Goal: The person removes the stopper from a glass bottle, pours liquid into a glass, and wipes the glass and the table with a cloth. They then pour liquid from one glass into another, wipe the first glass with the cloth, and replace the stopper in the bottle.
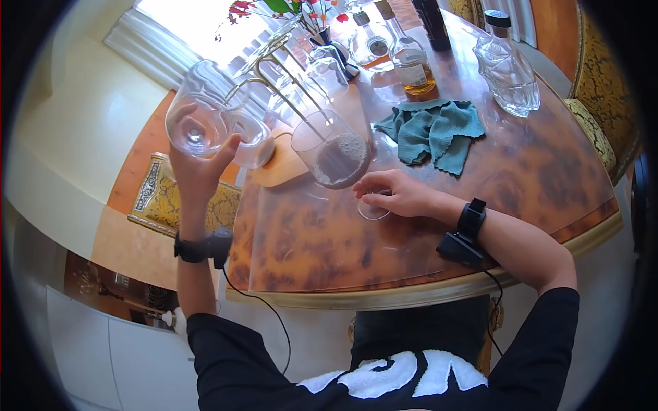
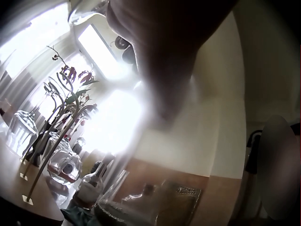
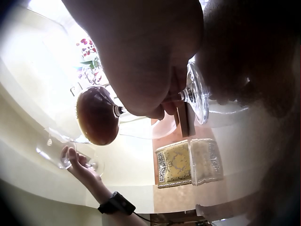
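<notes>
In the head view my left hand [image 1: 195, 161] is raised at the left, its fingers and thumb around the lower end of a large clear glass vessel [image 1: 212, 85]. The vessel looks empty and tilts upward. My right hand [image 1: 397, 192] rests low over the table and grips the stem of a wine glass [image 1: 336, 164]. Brownish liquid with pale foam fills part of its bowl. From the right wrist, the round foot [image 3: 201, 94] of this glass shows beyond my fingers, and the dark drink [image 3: 98, 115] shows in the bowl.
A wooden rack with bent metal arms [image 1: 274, 65] stands behind the wine glass. A crumpled green cloth [image 1: 439, 130] lies to the right. Glass bottles [image 1: 411, 65], a faceted decanter [image 1: 507, 75] and a flower vase [image 1: 332, 51] stand farther back. The table's front edge [image 1: 411, 296] curves before me.
</notes>
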`<state>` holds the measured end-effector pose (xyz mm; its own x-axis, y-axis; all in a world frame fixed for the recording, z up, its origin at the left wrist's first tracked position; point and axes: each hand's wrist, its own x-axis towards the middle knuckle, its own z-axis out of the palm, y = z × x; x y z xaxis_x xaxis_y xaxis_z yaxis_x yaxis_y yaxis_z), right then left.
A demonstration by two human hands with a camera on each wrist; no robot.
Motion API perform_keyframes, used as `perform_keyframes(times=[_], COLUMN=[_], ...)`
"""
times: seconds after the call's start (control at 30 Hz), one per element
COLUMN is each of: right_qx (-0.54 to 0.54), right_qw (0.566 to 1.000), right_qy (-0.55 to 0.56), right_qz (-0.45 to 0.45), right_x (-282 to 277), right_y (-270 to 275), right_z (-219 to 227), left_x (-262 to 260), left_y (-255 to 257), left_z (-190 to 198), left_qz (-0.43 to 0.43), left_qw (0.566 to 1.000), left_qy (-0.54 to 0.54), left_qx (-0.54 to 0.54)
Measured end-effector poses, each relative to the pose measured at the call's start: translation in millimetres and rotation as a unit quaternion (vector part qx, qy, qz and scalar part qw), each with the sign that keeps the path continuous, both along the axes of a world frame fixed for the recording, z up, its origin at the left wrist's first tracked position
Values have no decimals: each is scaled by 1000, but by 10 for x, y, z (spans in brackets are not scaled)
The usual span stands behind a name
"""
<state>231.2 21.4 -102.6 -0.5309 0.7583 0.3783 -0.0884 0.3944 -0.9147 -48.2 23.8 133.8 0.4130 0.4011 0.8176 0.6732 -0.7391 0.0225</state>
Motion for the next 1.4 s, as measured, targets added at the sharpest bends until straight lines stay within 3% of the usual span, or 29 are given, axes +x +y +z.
perform_keyframes(times=[0.03,0.07,0.1,0.23,0.27,0.33,0.43,0.57,0.97,1.1,1.17,1.4], right_qx=[1,1,-1,35,37,39,59,63,60,107,126,138], right_qw=[1000,1000,1000,999,999,998,996,995,984,970,960,935], right_qy=[-4,-6,7,-13,-19,-6,-14,-31,-82,-83,-71,-101], right_qz=[-2,-1,-4,-30,-30,-38,-66,-77,-144,-200,-241,-312], right_x=[-2,-6,-15,-2,8,4,30,56,91,89,97,194], right_y=[-5,-4,4,-17,-8,-5,-20,-48,-102,-134,-139,-186], right_z=[4,-4,-6,53,58,45,48,97,170,254,279,531], left_x=[-58,-99,-141,-198,-160,-63,-2,122,197,187,127,139], left_y=[7,2,18,155,151,145,215,179,-80,-148,-116,-97], left_z=[-91,-203,-323,-1024,-1134,-1407,-1748,-1862,-1888,-1844,-1872,-1894], left_qz=[2,-50,-102,-230,-236,-277,-270,-294,-265,-248,-283,-270], left_qw=[1000,989,957,809,800,736,709,730,740,728,713,724], left_qy=[-1,-97,-190,-414,-409,-459,-493,-464,-439,-460,-429,-437], left_qx=[-1,-99,-194,-347,-371,-414,-426,-407,-434,-444,-478,-461])
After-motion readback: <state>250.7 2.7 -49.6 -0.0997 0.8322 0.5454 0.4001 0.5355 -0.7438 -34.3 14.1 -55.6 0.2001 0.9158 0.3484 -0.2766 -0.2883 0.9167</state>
